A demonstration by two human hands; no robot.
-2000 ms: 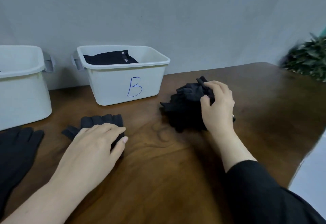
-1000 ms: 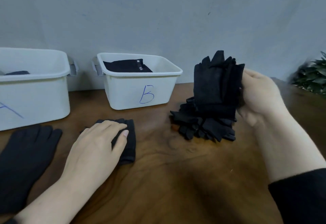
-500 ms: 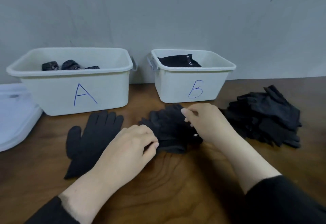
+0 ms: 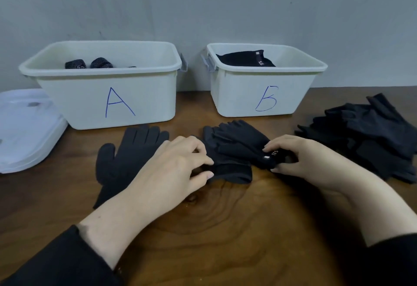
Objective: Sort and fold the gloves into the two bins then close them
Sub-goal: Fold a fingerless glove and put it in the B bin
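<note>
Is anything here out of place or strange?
Nothing stands out. The untidy glove pile at the right is simply unsorted, and the white lids lie off bin A and bin B because sorting is unfinished.

Black long sleeves [image 4: 65, 261], seemingly knit.

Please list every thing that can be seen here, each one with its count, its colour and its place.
bin A: one, white, back left on the table, open, dark rolled gloves inside
bin B: one, white, back centre, open, black folded glove inside
lids: count unclear, white, stacked at far left
flat glove: one, black, in front of bin A
held gloves: count unclear, black, in front of bin B
glove pile: count unclear, black, at right
table: one, brown wood
wall: grey, behind the bins
left hand: one, grips the held gloves
right hand: one, pinches the held gloves at the tag
</note>
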